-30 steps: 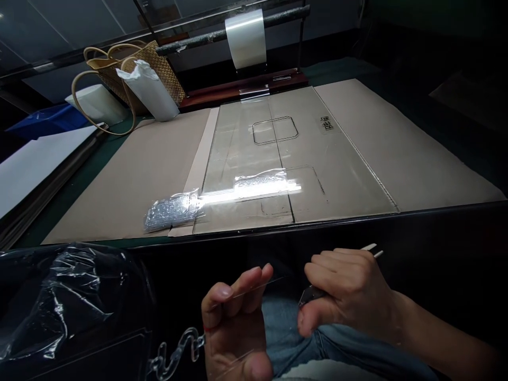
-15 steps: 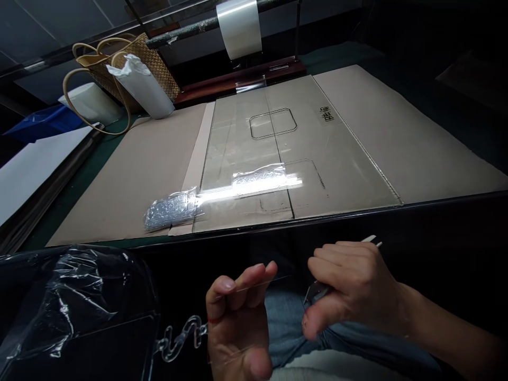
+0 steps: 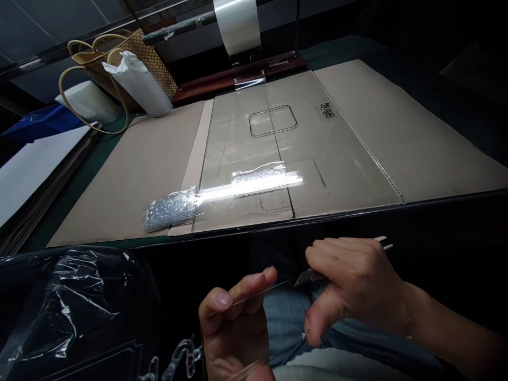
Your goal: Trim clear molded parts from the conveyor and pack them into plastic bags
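Observation:
My left hand (image 3: 238,328) is low in the middle, palm turned up and fingers curled, holding a thin clear plastic sheet (image 3: 254,295) along its edges. Most of that sheet is too transparent to make out. Beside the wrist is a clear plastic hook (image 3: 184,355), by a clear flat panel (image 3: 103,365) at the bottom left; how they join is unclear. In my right hand (image 3: 349,280) is a knife (image 3: 309,276), its pointed blade turned toward the sheet's right corner. Two pale prongs (image 3: 384,242) stick out behind that fist.
A table carries brown board (image 3: 397,121) under a clear mat (image 3: 337,164) with black outlines. On it lie small plastic-wrapped packs (image 3: 170,209). Behind stand a film roll (image 3: 238,26), a woven bag (image 3: 159,69) and white rolls (image 3: 138,84). Black plastic (image 3: 75,301) covers something at left.
The knife blade has come up and left, nearer the sheet's corner. My left hand has tilted slightly, and the clear hook and panel have sunk lower.

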Tool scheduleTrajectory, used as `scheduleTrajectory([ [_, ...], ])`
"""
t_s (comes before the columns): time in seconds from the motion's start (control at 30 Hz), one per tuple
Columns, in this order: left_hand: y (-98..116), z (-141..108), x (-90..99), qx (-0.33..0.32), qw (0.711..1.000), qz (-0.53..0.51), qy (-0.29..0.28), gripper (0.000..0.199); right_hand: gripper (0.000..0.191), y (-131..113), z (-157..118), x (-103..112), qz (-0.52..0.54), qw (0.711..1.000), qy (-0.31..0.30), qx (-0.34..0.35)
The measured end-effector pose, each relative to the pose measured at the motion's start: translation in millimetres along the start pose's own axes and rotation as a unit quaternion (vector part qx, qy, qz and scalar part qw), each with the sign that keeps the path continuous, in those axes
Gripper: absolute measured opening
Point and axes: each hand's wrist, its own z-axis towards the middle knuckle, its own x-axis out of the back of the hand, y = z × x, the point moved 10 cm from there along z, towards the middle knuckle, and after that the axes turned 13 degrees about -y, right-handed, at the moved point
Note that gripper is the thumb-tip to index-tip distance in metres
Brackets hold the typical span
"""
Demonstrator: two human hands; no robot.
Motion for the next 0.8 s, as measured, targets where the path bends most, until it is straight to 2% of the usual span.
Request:
scheduleTrajectory([
  [0.37, -3, 0, 0.8, 0.018, 1.0, 0.0, 0.003, 0.05, 0.067, -4, -3, 2, -0.001, 1.0, -0.005, 0.026],
  [0.57, -5, -1, -1.9, 0.028, 0.999, -0.032, -0.019, 0.059, 0.066, -3, -2, 8, -0.013, 0.999, -0.002, 0.039],
  [0.8, -7, 2, -2.5, 0.046, 0.997, -0.057, -0.028, 0.06, 0.061, -14, 2, 8, -0.051, 0.994, -0.022, 0.089],
])
